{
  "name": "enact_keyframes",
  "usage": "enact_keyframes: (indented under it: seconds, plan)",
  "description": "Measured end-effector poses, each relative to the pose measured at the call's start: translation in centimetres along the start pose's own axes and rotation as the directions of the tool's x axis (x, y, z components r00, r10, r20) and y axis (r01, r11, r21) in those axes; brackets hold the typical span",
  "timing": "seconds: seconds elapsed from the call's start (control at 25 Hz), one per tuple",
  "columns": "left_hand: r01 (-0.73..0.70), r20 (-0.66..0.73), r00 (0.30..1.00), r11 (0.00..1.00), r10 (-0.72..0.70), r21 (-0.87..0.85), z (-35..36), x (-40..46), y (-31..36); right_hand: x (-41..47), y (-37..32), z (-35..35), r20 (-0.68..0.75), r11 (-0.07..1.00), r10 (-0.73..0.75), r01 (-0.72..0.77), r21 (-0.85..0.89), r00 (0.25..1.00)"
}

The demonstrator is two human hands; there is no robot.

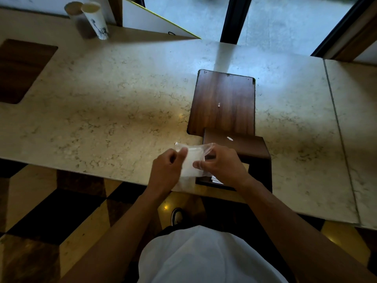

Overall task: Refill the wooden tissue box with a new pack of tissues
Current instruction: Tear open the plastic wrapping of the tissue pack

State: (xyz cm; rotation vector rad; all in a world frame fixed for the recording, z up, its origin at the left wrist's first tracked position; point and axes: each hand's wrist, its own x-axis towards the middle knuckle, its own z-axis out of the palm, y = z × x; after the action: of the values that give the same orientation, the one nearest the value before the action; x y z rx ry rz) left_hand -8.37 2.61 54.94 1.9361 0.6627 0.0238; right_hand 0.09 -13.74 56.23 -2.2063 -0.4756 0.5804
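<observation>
A pack of white tissues [190,162] in clear plastic wrap is held over the near edge of the marble counter [102,103]. My left hand [166,170] grips its left side and my right hand [222,165] pinches the wrap on its right side. Directly to the right stands the dark wooden tissue box [257,156], open, with a bit of white showing inside under my right wrist. Its flat wooden lid [223,103] lies on the counter just behind the box.
A paper cup [95,20] stands at the back left next to a mirror [157,19]. A dark wooden inlay [22,68] sits at the far left of the counter. A seam [338,127] splits the counter on the right. Patterned floor lies below.
</observation>
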Motion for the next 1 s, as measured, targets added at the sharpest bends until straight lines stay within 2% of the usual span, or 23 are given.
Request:
enact_keyframes:
  seconds: [0.12,0.24,0.28,0.36,0.44,0.56,0.76,1.0]
  plan:
    - [0.182,-0.096,0.978,0.983,-0.184,-0.025,-0.7,1.8,-2.1,-0.5,0.1,-1.2,-0.010,0.989,-0.007,0.009,0.148,1.000]
    - [0.354,0.086,0.935,0.915,-0.344,-0.195,-1.2,3.1,-3.4,-1.4,0.2,-2.9,0.020,0.950,-0.039,0.031,0.310,0.999]
    - [0.384,0.172,0.922,0.876,-0.347,-0.291,-1.3,3.3,-3.7,-1.9,0.2,-3.5,0.043,0.933,-0.049,0.030,0.358,0.998]
    - [0.412,0.352,0.901,0.756,-0.254,-0.508,-1.5,3.6,-4.0,-2.8,0.4,-4.8,0.090,0.901,-0.079,0.032,0.432,0.993]
    - [0.449,0.461,0.872,0.641,-0.163,-0.623,-1.8,3.6,-3.8,-3.6,0.6,-5.7,0.121,0.880,-0.103,0.034,0.474,0.987]
    - [0.433,0.513,0.854,0.657,-0.080,-0.618,-1.2,3.2,-3.5,-4.4,1.7,-6.3,0.150,0.875,-0.119,0.032,0.482,0.981]
    - [0.429,0.534,0.842,0.694,-0.075,-0.579,-0.2,2.5,-2.6,-5.1,3.6,-6.0,0.118,0.907,-0.035,-0.018,0.420,0.992]
    - [0.449,0.559,0.823,0.717,-0.099,-0.534,0.8,1.8,-1.7,-5.2,4.7,-5.8,0.259,0.851,-0.007,-0.131,0.509,0.966]
